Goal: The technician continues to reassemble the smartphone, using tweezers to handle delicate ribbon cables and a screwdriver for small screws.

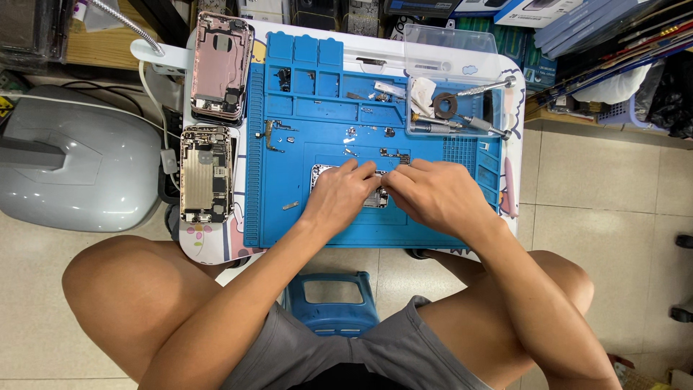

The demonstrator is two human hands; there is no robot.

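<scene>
I see both hands together over a small opened phone body [375, 189] lying on the near middle of the blue work mat [289, 224]. My left hand [339, 195] covers the phone's left part with bent fingers pressing down on it; my right hand [433, 193] meets it from the right, fingertips pinched at the phone's edge, though I cannot tell whether they grip any small part. Well apart on the far left lie a pink phone shell [221, 65] and a gold phone shell [206, 173]. On the far right, a clear tray [426, 43] holds screwdrivers [473, 124].
</scene>
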